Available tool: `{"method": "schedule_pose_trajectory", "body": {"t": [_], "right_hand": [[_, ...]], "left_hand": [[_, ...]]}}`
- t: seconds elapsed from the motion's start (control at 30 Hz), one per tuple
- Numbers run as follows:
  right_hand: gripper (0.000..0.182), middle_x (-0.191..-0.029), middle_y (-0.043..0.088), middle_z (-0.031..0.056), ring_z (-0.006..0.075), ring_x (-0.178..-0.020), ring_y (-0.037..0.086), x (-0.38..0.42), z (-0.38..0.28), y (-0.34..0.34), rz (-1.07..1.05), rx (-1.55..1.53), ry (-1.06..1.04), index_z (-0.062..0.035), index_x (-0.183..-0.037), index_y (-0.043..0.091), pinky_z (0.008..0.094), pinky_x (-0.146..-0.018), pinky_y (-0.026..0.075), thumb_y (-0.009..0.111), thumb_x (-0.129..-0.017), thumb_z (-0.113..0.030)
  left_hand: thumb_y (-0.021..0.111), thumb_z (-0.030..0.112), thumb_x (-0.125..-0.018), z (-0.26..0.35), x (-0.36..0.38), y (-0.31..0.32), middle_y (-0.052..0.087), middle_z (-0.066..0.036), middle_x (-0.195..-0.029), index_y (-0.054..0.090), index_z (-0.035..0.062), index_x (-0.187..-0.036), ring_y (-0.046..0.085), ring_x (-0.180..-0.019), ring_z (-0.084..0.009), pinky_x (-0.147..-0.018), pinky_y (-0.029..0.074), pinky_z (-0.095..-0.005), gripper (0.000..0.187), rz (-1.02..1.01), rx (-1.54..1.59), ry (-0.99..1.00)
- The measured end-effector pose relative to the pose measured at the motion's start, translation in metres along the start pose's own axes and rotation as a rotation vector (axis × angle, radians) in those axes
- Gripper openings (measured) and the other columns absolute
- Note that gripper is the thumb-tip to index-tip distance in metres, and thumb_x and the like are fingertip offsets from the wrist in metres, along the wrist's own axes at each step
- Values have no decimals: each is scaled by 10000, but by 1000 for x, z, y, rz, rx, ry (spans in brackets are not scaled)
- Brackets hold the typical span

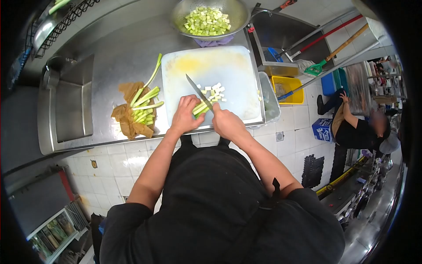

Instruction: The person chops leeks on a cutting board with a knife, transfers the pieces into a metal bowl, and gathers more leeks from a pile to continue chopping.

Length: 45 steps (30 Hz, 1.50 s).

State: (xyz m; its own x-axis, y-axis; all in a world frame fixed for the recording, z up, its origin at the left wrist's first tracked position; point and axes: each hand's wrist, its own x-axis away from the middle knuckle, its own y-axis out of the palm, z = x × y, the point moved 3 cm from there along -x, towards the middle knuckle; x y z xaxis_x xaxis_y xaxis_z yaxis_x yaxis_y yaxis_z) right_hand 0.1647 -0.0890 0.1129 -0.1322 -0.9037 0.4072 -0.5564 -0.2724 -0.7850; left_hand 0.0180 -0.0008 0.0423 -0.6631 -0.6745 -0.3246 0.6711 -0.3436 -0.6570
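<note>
Knife and stalks in hand, lower middle of the board

The right hand [227, 124] is gripping a knife [196, 89]; the left hand [186, 113] is pinning pale green stalks [201, 108] on the cutting board [237, 66], center frame. Cut pieces [215, 92] are lying beside the blade.

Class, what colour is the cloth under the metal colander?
The cloth under the colander is purple, seen in the head view.
</note>
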Motion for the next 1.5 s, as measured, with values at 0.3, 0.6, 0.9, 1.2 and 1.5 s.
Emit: {"method": "schedule_pose_trajectory", "body": {"t": [0.3,0.6,0.9,1.2,1.5], "right_hand": [[193,-821,687,302,486,-837,690,43,3,4,-226,51,59,37,-1089,456,587,-733,527,481,-908,-24],[262,-846,693,291,488,-809,685,-34,4,25,-2,-44,-57,51,-1156,453,578,-727,531,478,-925,-70],[252,-797,690,282,483,-768,681,-7,18,19,36,-65,-19,41,-1140,465,593,-697,518,505,-923,-81],[177,-777,683,288,486,-749,674,8,32,17,96,-45,-43,18,-1058,459,598,-676,517,515,-926,-87],[162,-732,653,310,516,-721,640,13,28,10,83,-52,-86,25,-1036,443,617,-670,484,509,-955,-99]], "left_hand": [[745,121,-752,-6,8,6,627,-152,-1110,625,1,-1055,574,-1081,-348,-953,491,-422,347,-15,11,-11],[788,151,-751,-11,6,-1,608,-145,-1142,618,25,-1054,573,-1094,-349,-936,493,-430,369,-8,49,-81],[796,225,-779,-13,19,-8,615,-93,-1110,643,71,-1046,568,-1030,-305,-942,413,-418,344,0,-47,-95],[784,284,-801,12,17,9,572,-95,-1139,685,71,-1084,523,-1065,-296,-919,394,-430,367,-31,-194,-63],[766,204,-773,6,30,0,558,-97,-1098,708,76,-984,510,-1045,-298,-915,380,-439,254,-29,-215,-88]]}}
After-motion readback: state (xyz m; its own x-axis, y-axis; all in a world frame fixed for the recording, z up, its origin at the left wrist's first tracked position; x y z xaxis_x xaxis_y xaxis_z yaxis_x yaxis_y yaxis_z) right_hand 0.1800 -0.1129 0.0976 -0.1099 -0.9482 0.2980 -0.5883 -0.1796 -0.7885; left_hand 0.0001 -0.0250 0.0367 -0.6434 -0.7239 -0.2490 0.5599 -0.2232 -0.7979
